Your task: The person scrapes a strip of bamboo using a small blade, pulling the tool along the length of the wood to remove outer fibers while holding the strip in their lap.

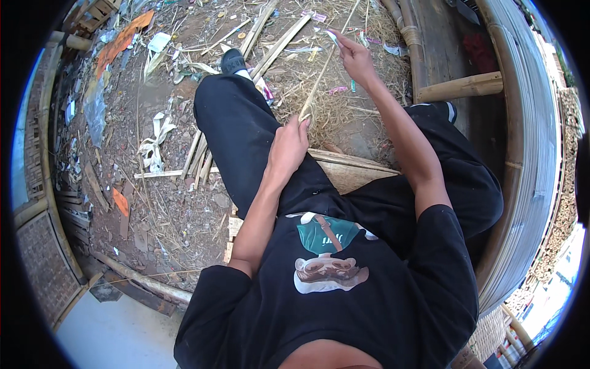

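My left hand (287, 149) is closed round the near end of a long, thin bamboo strip (318, 83), just above my left thigh. From there the strip slants up and away past the far edge of the view. A small loop or bundle of pale fibres shows at my left fingers. Farther out and to the right, my right hand (356, 58) is beside the strip with its fingers drawn together. Something small and whitish (333, 37) shows at those fingertips; its kind is unclear.
Pale shavings (319, 114) lie on the dirt ground beyond my hands. Split bamboo pieces (279, 46) and litter are scattered to the left. A wooden plank (350, 172) lies between my legs. A bamboo frame with a crossbar (461, 87) stands at right.
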Tool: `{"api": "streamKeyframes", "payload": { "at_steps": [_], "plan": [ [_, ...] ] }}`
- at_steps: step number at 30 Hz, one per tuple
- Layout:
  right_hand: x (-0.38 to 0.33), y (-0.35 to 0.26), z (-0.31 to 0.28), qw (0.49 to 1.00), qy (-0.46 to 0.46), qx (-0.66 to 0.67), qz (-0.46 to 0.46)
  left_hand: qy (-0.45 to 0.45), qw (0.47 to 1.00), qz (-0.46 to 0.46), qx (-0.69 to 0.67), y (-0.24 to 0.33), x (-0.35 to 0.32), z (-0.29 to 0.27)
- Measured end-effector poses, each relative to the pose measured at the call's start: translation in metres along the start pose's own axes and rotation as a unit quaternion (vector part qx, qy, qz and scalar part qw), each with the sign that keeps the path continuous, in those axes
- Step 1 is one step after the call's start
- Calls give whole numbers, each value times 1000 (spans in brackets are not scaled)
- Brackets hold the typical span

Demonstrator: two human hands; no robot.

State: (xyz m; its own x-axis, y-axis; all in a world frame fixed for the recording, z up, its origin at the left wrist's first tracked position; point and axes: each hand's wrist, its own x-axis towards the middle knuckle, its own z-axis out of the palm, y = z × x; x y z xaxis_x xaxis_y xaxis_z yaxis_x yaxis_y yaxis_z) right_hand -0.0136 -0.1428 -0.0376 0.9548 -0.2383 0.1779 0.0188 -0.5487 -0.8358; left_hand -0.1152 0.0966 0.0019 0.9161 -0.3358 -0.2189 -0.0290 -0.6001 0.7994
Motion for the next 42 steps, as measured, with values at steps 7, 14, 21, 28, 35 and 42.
{"api": "streamKeyframes", "payload": {
  "at_steps": [7, 14, 21, 28, 35, 42],
  "plan": [
    [-17, -14, 9, 993, -72, 42, 87, -16, 1000, -23, -11, 5, 5, -8],
    [-24, -8, 10, 991, -80, 74, 76, -19, 999, -29, -9, 1, 5, -5],
    [-44, -15, 20, 989, -109, 92, 26, -27, 998, -42, -30, 3, 8, -11],
    [-53, -30, 26, 985, -148, 75, 56, -18, 998, -51, 12, -13, 13, -7],
    [-71, -39, 30, 981, -168, 90, 30, -8, 999, -40, -1, -20, 13, -6],
    [-74, -37, 31, 984, -158, 86, -8, -6, 999, -44, 6, -21, 13, -2]
  ]
}}
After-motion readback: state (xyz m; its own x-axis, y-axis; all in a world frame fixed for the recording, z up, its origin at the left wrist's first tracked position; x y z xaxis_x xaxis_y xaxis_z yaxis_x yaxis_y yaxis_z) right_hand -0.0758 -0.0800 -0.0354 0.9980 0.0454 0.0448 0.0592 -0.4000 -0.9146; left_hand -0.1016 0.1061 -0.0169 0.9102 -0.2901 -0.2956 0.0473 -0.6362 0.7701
